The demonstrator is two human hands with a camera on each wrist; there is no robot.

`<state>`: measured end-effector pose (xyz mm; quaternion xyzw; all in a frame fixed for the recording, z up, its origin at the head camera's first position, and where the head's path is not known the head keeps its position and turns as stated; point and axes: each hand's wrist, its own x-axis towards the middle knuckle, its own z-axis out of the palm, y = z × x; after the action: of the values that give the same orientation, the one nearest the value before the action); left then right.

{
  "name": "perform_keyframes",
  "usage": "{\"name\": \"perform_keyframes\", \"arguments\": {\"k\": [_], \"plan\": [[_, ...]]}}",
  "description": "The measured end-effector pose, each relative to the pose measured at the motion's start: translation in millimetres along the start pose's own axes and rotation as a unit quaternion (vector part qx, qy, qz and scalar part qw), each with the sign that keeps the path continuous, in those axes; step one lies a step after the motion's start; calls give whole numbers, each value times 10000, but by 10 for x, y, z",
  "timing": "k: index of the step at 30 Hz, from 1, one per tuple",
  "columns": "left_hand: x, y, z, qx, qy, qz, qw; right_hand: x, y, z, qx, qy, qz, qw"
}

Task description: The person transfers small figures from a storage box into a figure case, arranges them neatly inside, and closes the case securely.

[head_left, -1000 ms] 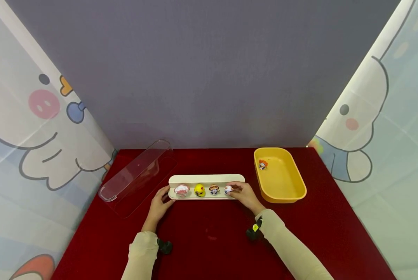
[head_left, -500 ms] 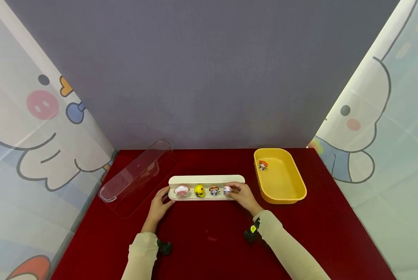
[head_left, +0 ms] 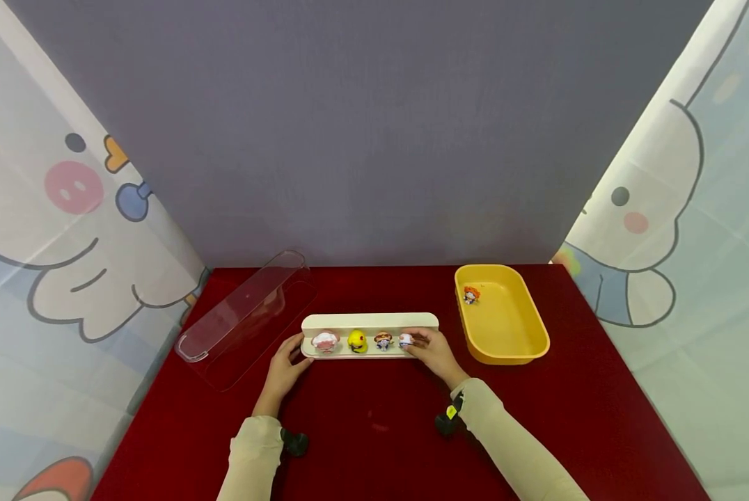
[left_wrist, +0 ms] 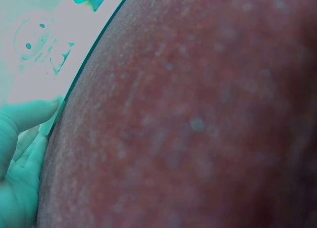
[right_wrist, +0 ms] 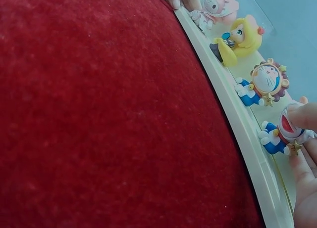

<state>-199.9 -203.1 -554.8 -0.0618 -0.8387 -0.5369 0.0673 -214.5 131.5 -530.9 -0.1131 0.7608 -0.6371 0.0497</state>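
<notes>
A cream display base (head_left: pixel 371 321) with a raised back step lies across the table. My left hand (head_left: pixel 282 371) grips its left end, thumb at the front edge. At the other end my right hand (head_left: pixel 436 353) pinches a small blue-and-white cat figurine (right_wrist: pixel 278 135) between thumb and fingers. The figurine's feet are at the base's front ledge; whether it bears weight there I cannot tell. Along the same ledge sit a figurine with a brown mane (right_wrist: pixel 267 82), a yellow-haired figurine (right_wrist: pixel 242 37) and a pink-and-white figurine (head_left: pixel 326 341) nearest my left hand.
On the right stands a yellow tray (head_left: pixel 506 320) with one orange-haired figurine (head_left: pixel 471 295) in its back left part. A clear plastic cover (head_left: pixel 243 313) lies slantwise at the left. Dark red cloth (head_left: pixel 374 431) covers the table, with a grey wall behind.
My right hand has shifted slightly left along the base with the cat figurine, closer to the maned figurine. My left hand and the base look unchanged.
</notes>
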Motion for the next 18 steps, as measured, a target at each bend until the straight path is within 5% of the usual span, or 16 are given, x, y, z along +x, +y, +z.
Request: {"name": "perform_keyframes", "arguments": {"k": [6, 18], "plan": [[45, -246, 30, 24, 39, -144, 9999, -16, -5, 38, -112, 219, 44, 9997], [55, -263, 28, -58, 56, -161, 9998, -13, 91, 86, -204, 539, -45, 9983]]}}
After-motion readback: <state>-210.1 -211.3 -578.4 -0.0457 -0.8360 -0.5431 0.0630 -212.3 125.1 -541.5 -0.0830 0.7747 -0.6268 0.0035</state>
